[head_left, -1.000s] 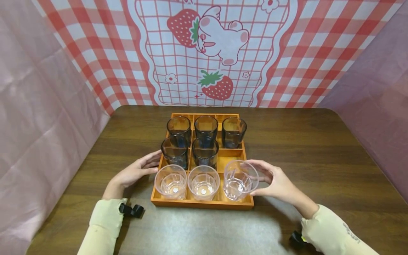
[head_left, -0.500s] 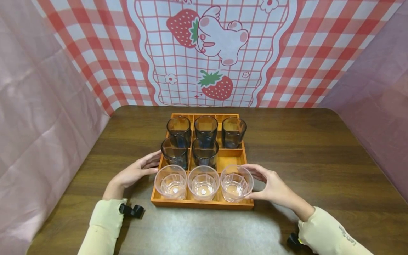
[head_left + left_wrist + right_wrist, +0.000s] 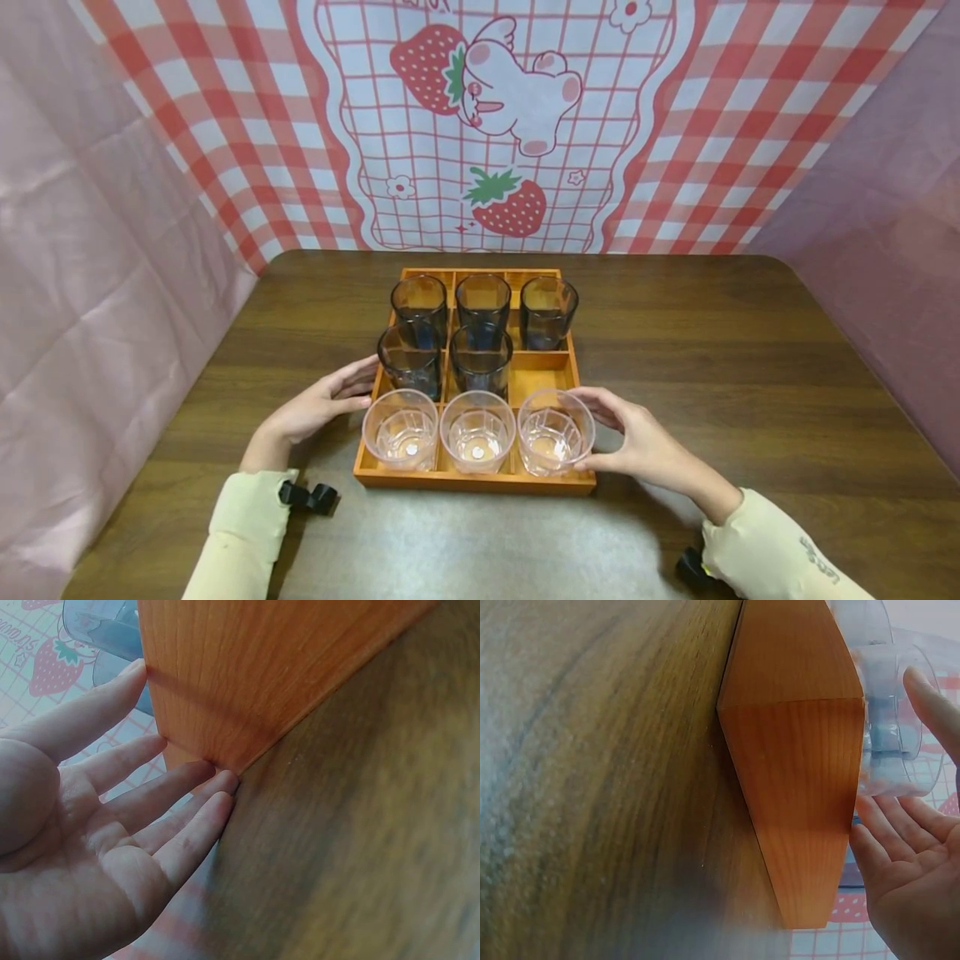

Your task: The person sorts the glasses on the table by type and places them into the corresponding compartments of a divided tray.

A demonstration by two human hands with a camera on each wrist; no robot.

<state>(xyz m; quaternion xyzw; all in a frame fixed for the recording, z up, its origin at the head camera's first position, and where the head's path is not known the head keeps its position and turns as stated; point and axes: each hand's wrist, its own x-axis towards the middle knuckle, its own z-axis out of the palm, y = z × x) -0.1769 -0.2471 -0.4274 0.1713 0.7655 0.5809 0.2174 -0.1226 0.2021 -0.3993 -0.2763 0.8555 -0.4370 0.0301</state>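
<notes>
A wooden tray [image 3: 474, 481] divided into compartments lies on the table. Three clear cups stand in its front row: a left one [image 3: 401, 429], a middle one [image 3: 478, 432] and a right one [image 3: 555, 433]. My right hand [image 3: 637, 442] holds the right cup, thumb at its near side and fingers at its far side; the cup sits upright in its compartment. In the right wrist view, the thumb [image 3: 934, 705] overlaps this cup. My left hand [image 3: 318, 404], fingers extended, touches the tray's left side, its fingertips [image 3: 221, 799] down near the tabletop in the left wrist view.
Several dark tinted glasses, such as the back right one [image 3: 547, 312], fill the back row and two middle compartments. The middle row's right compartment [image 3: 542, 379] holds no glass. A strawberry-print checked cloth [image 3: 480, 125] hangs behind the wooden table [image 3: 712, 333].
The right clear cup, tilted in my right hand a second ago, has come upright and slightly left into the front right compartment. My left hand stays at the tray's side.
</notes>
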